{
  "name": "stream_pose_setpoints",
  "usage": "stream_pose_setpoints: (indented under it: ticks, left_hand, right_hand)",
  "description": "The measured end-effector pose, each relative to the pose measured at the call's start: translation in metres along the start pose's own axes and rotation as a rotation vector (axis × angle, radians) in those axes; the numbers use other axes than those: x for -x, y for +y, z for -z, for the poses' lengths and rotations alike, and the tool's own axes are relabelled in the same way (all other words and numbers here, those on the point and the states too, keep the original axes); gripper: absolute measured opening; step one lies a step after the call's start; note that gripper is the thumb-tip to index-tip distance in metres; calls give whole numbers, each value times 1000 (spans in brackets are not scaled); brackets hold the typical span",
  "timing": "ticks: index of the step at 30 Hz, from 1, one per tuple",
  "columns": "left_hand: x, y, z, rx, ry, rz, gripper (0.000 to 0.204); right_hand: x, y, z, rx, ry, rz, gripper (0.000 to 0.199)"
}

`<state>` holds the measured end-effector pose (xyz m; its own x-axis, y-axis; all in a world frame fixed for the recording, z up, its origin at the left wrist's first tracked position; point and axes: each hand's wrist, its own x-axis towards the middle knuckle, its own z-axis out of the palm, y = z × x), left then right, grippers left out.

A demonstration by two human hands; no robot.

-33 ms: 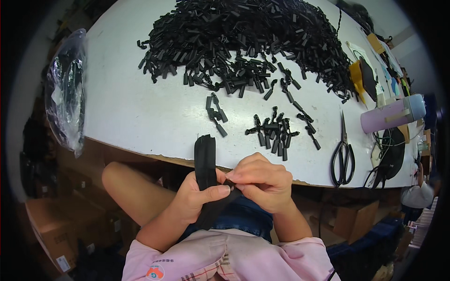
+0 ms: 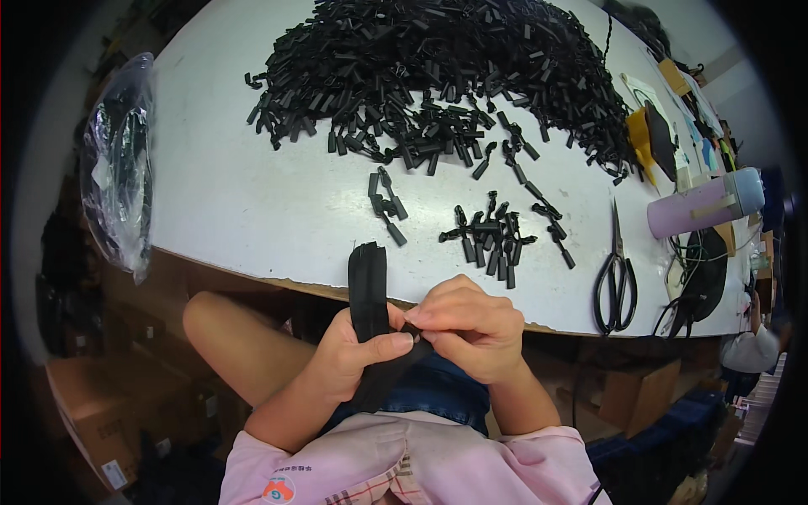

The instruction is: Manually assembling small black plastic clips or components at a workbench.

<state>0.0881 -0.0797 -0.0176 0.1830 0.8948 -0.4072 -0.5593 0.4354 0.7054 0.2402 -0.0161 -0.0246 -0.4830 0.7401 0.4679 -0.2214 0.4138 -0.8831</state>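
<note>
White worktop (image 2: 252, 210) spans view. Large heap of black pieces (image 2: 446, 76) at far side; small cluster (image 2: 497, 236) nearer my edge. Clear bag (image 2: 118, 194) hangs off left rim. Scissors (image 2: 616, 278) right, near lilac bottle (image 2: 703, 206). Black strap (image 2: 368, 295) drapes over worktop edge, just before me. My left hand (image 2: 358, 353) grip closed on strap; my right hand (image 2: 471, 324) fingertips pinched on its end.
</note>
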Motion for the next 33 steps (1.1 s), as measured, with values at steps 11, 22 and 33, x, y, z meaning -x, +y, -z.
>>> stream_pose_setpoints:
  ticks: [11,22,33]
  left_hand:
    - [-1,-3,-3,-86,17,-193,14]
    - [-1,-5,4,-199,8,-262,14]
    - [-3,-11,3,-273,79,-320,12]
  right_hand:
    - [2,-1,0,54,15,-2,26]
    - [-1,-2,2,97,-31,-23,26]
    - [-1,-2,3,191,-63,-5,27]
